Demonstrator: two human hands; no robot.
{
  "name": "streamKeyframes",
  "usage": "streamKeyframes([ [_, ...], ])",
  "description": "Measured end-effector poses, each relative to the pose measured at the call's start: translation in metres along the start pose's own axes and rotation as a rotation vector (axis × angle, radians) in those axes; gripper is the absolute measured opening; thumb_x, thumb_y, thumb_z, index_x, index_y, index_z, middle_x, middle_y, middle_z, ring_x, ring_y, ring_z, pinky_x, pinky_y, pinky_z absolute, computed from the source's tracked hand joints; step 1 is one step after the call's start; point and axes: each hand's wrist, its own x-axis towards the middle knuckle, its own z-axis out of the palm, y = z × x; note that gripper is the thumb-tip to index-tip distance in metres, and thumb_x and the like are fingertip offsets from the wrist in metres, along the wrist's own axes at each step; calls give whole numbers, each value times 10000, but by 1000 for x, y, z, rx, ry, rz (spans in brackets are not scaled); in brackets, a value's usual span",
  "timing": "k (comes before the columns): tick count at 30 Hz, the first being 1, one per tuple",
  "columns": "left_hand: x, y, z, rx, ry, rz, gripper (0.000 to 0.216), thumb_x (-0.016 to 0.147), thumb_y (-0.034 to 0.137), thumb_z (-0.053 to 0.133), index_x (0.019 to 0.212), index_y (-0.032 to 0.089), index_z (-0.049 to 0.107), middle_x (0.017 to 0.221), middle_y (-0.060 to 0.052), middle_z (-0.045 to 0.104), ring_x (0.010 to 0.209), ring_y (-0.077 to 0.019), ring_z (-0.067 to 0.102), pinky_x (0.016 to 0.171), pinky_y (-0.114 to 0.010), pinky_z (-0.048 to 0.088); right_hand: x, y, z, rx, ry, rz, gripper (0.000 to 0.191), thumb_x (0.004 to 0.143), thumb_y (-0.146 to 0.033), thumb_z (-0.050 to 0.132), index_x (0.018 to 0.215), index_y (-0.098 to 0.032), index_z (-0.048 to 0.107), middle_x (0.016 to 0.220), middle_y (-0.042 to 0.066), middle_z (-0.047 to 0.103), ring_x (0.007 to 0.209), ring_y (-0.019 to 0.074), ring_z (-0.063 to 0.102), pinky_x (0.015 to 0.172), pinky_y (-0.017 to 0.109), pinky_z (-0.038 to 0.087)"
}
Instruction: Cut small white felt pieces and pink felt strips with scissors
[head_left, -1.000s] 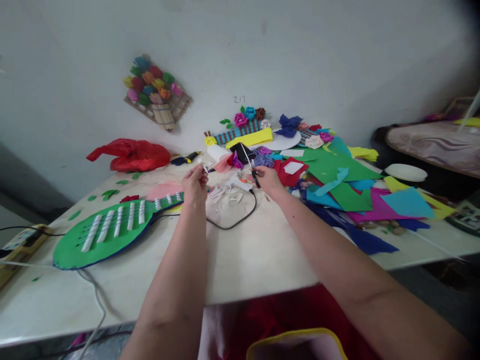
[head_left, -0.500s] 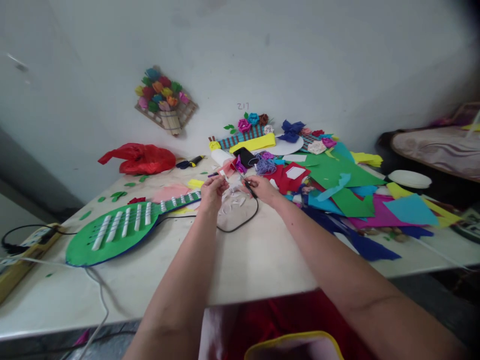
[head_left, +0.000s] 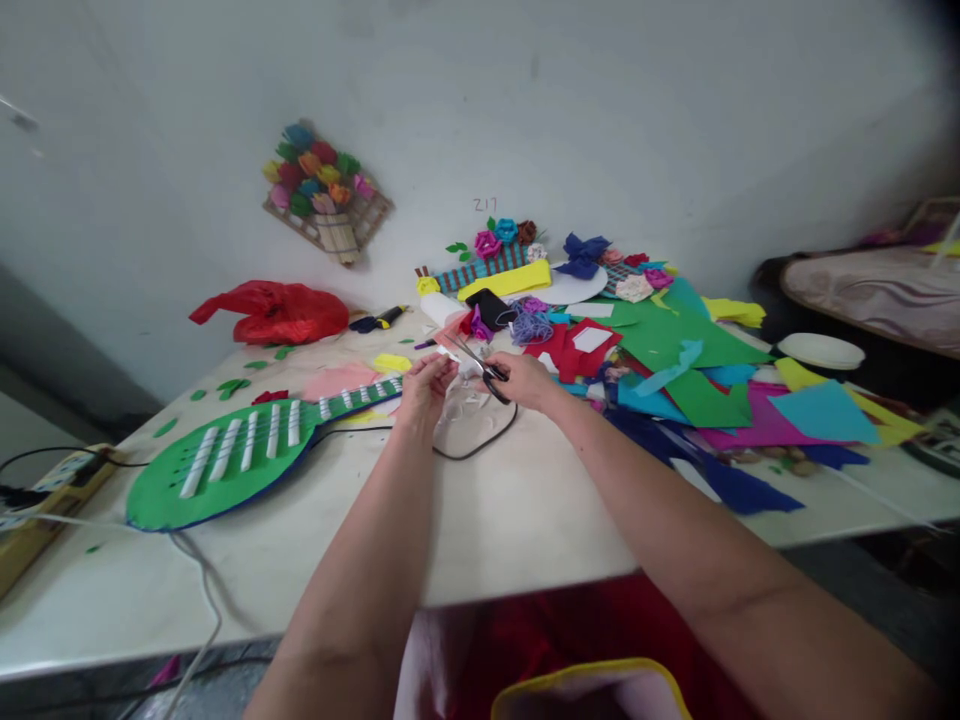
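My right hand (head_left: 521, 379) is closed on the black handles of a pair of scissors (head_left: 491, 376), whose blades point up and left. Close beside it, my left hand (head_left: 426, 388) pinches a small white piece of paper (head_left: 448, 353) near the blades; whether the blades touch it I cannot tell. White paper scraps (head_left: 466, 402) lie on the table beneath both hands. To the left rests a green guitar-shaped craft (head_left: 247, 455) with white rolled strips across its body and neck.
A red plastic bag (head_left: 281, 312) and a craft knife (head_left: 390, 317) lie at the back left. Coloured paper sheets (head_left: 675, 345) cover the right side. A black phone (head_left: 489, 308) sits behind my hands. A black cable (head_left: 480, 452) loops in front, and a power strip (head_left: 52, 510) stands at the left edge.
The scissors' blades have swung into clearer view, spread apart and pointing up-left. My left hand keeps its pinch on the white paper. The whole view has shifted slightly.
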Motion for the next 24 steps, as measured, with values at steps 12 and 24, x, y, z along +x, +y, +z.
streamKeyframes([
  [12,2,-2,-6,109,-40,-22,163,553,102,735,652,121,606,590,-23,646,581,-124,639,620,-230,523,-2,-2,-6,-83,-21,-27,402,659,-536,618,938,-249,654,756,-11,680,716,149,589,562,224,326],
  [24,5,-5,-12,129,-124,8,157,541,91,700,617,146,574,582,10,622,580,-100,615,655,-233,520,-2,0,-12,-323,-62,-119,490,665,-572,595,1057,-280,622,784,-3,682,788,192,607,624,267,358],
])
